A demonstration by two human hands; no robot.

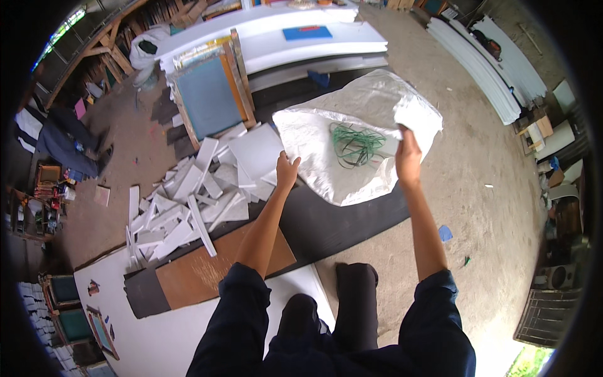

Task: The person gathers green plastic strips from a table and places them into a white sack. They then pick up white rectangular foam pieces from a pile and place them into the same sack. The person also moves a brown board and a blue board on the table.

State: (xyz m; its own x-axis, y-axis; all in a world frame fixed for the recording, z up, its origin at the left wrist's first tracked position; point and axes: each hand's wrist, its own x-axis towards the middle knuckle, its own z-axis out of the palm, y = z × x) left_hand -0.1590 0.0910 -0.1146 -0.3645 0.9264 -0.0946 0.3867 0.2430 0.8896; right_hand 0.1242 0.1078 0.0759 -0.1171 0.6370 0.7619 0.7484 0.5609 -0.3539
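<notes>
held up between one and two o'clock from the middle of the view: a white sack (367, 112), with the mouth spread wide toward the wearer. inside, in a loose tangle: green strands (358, 146). at about four o'clock of the sack, for the right hand (408, 156): fingers clamped on the rim. at about eight o'clock, for the left hand (287, 171): thumb and forefinger a little apart, just at the edge of the sack; cannot tell whether clamped on it or only touching. at six o'clock of the sack: a black sheet (339, 220). near the left hand, toward nine o'clock: a heap of white offcuts (188, 195); toward eight o'clock: a brown board (213, 267).

possible troubles, by judgement: from a weak left grip, sagging of the rim and folding of the mouth over the tangle. from too much tilt toward six o'clock, sliding out of the strands. from the loose loops, catching on fingers. from a low swing toward nine o'clock, snagging on the offcuts' corners, perhaps also tearing.
</notes>
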